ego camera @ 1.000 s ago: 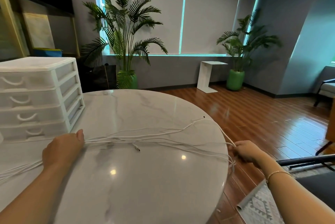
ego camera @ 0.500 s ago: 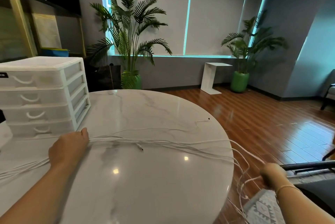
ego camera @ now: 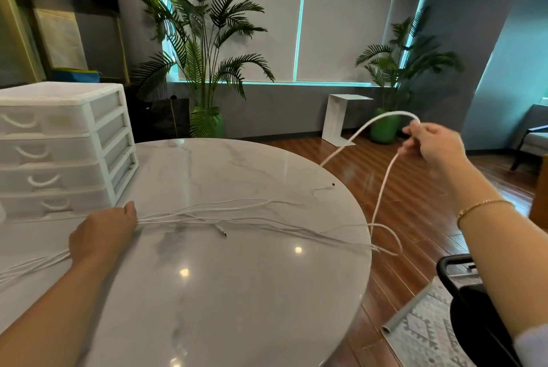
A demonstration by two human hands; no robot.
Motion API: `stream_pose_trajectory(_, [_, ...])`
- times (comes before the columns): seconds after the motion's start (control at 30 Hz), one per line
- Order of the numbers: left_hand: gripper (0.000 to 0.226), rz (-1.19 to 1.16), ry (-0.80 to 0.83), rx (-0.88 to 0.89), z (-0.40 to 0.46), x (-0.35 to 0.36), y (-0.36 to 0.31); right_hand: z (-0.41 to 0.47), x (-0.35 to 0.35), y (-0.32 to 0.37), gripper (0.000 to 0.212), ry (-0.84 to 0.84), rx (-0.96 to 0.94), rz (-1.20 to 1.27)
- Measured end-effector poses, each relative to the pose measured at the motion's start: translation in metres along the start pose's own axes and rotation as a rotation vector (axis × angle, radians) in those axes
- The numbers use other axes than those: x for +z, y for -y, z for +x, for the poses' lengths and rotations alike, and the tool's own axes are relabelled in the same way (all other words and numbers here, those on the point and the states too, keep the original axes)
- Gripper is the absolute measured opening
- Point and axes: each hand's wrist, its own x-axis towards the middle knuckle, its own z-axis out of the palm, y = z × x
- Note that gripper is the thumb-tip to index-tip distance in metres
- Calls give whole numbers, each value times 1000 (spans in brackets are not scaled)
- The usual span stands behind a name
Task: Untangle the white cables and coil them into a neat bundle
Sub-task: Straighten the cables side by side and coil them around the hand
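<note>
Cables (ego camera: 252, 218) across the table (ego camera: 237, 292), drawer unit (ego camera: 62, 147) at its left rear.

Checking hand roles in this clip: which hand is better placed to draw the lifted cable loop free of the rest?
The right hand. It already pinches the raised loop off the table's edge, while the left hand grips the cable bunch on the table, anchoring it.

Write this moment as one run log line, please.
left hand: holds cables on table | right hand: lifts one cable loop | coiling: not begun
</note>
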Motion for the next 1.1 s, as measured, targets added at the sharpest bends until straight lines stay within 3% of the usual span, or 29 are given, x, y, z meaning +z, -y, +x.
stream_pose_trajectory(0.1, [53,3,-4,15,1,1,0,2,-3,28,22,-88,-261,-409])
stream_pose_trajectory(0.23, [54,7,-7,18,1,3,0,5,-5,42,53,-38,-637,-970])
stream_pose_trajectory(0.3, [53,1,-9,15,1,3,0,9,-6,33,63,17,-672,-1268])
stream_pose_trajectory(0.37, [53,0,-10,13,1,4,0,11,-7,21,65,55,-631,-1400])
stream_pose_trajectory(0.5, [54,5,-14,10,1,4,-1,11,-4,-3,62,110,-465,-1192])
stream_pose_trajectory(0.6, [53,1,-20,10,1,3,-1,3,9,-33,74,165,-302,-1191])
stream_pose_trajectory(0.7, [54,-5,-22,16,-1,3,-3,-17,22,-68,94,307,-69,-1129])
stream_pose_trajectory(0.8, [55,-9,-20,21,0,2,-4,-36,28,-108,92,435,127,-1055])
stream_pose_trajectory(1.0, [54,-8,-12,27,-1,4,-5,-65,-2,-175,77,240,592,-579])
stream_pose_trajectory(1.1, [55,-7,-19,27,1,4,-2,-103,-7,-188,60,371,846,-50])
